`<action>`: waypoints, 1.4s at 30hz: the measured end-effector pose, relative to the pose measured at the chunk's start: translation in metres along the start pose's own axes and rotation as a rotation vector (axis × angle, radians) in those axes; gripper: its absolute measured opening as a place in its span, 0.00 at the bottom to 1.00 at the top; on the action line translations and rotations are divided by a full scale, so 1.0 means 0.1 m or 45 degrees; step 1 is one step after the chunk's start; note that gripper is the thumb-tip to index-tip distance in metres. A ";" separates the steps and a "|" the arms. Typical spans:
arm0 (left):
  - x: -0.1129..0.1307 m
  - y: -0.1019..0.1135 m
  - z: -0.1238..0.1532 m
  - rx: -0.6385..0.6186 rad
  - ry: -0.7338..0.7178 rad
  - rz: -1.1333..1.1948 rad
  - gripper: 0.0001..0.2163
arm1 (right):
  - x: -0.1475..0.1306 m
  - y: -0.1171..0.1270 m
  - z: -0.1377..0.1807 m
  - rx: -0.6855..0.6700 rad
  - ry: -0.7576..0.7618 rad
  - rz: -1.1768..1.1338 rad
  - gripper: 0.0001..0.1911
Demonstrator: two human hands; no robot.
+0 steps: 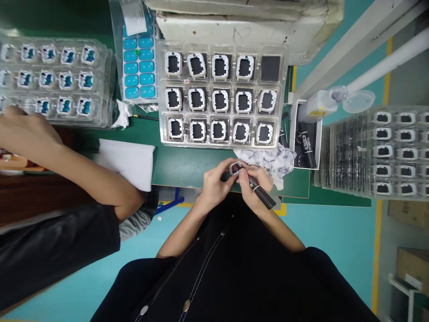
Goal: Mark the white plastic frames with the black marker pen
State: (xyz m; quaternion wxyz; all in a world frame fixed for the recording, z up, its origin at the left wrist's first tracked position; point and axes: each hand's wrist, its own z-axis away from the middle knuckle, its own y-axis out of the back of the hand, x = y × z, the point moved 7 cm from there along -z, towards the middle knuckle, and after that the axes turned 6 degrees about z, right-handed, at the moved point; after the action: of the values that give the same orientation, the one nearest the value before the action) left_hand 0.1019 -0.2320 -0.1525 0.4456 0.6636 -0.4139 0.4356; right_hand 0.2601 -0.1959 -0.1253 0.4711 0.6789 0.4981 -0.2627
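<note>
My left hand point(216, 181) pinches a small white square frame part point(233, 168) at the near edge of the green table. My right hand point(254, 182) grips a black marker pen point(263, 194) with its tip against that part. Just beyond my hands sits a clear plastic tray point(224, 142) filled with several identical white frames on black inserts; its top right pocket holds only a black insert point(270, 68). Crumpled white tissue point(279, 162) lies under and right of my hands.
A co-worker's arm point(67, 165) reaches in from the left toward stacked clear trays point(56, 80) of blue-white parts. Blue sticker sheets point(139, 67) lie behind. A small box of black pens point(306, 145), a white bottle point(318, 106) and more stacked trays point(385, 152) stand at right.
</note>
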 end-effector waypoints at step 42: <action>-0.12 -0.01 -0.04 0.002 0.386 0.463 0.24 | 0.16 0.03 0.10 0.103 -0.245 -0.309 0.11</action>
State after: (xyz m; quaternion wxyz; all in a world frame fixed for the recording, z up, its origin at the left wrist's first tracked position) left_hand 0.0990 -0.2256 -0.1629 0.4164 0.5057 -0.4546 0.6035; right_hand 0.2702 -0.1977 -0.1416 0.4536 0.6039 0.5181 -0.4013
